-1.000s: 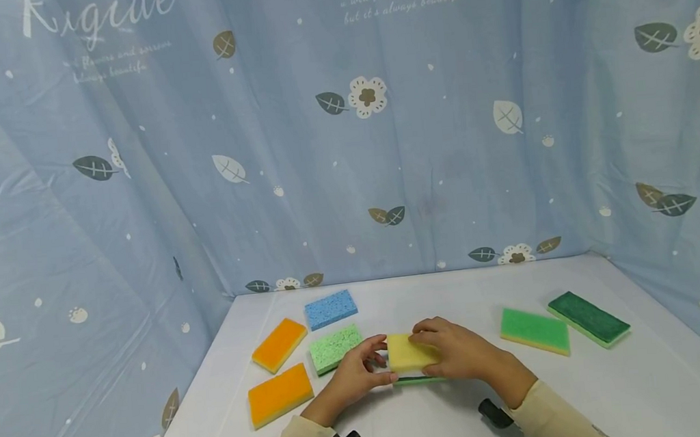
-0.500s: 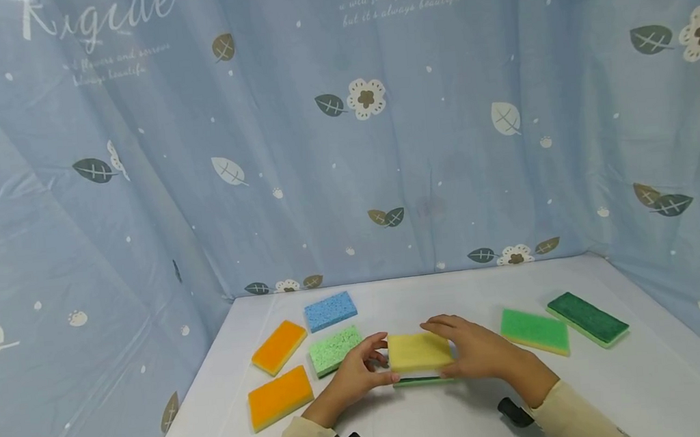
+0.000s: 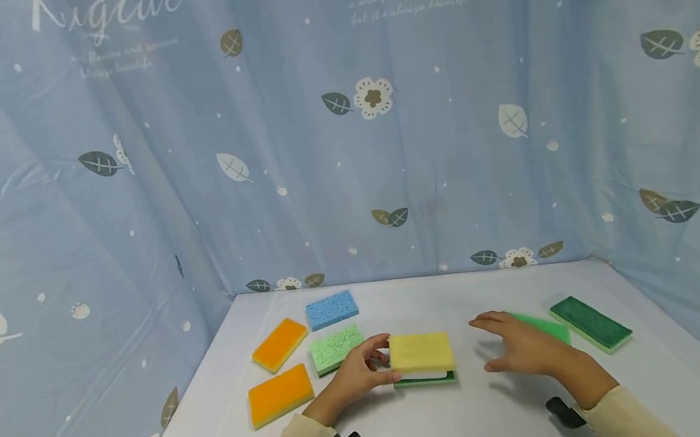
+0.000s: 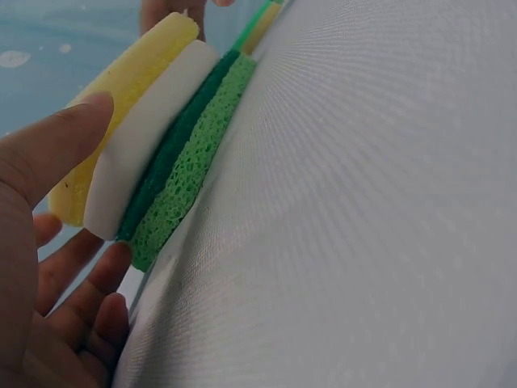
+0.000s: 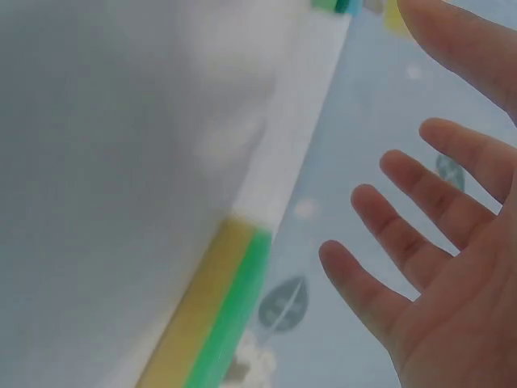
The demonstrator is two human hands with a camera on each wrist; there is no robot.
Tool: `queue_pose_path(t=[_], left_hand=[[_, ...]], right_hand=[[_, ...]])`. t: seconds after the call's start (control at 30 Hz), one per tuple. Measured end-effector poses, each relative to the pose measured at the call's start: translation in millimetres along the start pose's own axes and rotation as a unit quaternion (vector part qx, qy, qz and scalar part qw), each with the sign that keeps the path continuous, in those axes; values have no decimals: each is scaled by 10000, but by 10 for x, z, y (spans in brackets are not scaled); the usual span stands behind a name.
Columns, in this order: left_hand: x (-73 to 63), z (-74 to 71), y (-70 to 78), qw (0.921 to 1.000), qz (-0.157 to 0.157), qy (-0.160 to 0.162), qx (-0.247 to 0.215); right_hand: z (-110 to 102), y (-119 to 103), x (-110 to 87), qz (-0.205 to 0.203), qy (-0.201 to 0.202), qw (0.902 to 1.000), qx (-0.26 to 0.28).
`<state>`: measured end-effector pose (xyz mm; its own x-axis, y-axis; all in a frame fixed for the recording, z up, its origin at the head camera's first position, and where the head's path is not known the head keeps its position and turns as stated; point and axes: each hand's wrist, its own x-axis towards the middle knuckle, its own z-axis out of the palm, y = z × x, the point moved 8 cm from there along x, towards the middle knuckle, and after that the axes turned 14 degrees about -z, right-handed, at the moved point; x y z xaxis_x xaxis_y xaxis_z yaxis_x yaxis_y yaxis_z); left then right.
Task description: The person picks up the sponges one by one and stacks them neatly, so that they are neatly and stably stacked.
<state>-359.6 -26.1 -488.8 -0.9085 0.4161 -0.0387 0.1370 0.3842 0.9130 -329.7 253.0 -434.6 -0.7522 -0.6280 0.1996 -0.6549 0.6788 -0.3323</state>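
A stack lies on the white table in front of me: a yellow sponge on top, a white sponge-like block beneath it, and a green sponge with a dark green scouring layer at the bottom. My left hand holds the stack's left end, thumb at the front corner of the yellow sponge and fingers curled round the back. Away to the right of the stack, my right hand hovers with fingers spread and holds nothing. It partly covers a bright green sponge with a yellow underside.
Two orange sponges, a speckled light green sponge and a blue sponge lie at the left. A dark green sponge lies at the far right. Blue patterned curtains enclose the table's back and sides.
My right hand has let go of the yellow sponge and moved right, toward the bright green sponge. The yellow sponge now shows uncovered on the stack. My left hand stays put.
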Motion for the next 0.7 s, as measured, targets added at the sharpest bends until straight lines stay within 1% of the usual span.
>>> queue_pose_path(t=[0.07, 0.13, 0.23, 0.37, 0.5, 0.7], left_hand=[[43, 0, -61, 10000, 25, 27, 33], [61, -7, -89, 10000, 37, 15, 15], [66, -21, -105, 10000, 74, -26, -39], [58, -26, -121, 9999, 55, -87, -99], [57, -13, -131, 9999, 53, -107, -48], [59, -1, -144, 10000, 44, -50, 10]], right_hand=[[-62, 93, -65, 12, 52, 9999, -161], [-123, 192, -130, 42, 144, 9995, -288], [-189, 332, -222, 149, 273, 9990, -314], [-227, 470, -328, 192, 362, 9989, -210], [-250, 615, -425, 368, 325, 9983, -300], [-240, 821, -547, 725, 124, 9961, -494]])
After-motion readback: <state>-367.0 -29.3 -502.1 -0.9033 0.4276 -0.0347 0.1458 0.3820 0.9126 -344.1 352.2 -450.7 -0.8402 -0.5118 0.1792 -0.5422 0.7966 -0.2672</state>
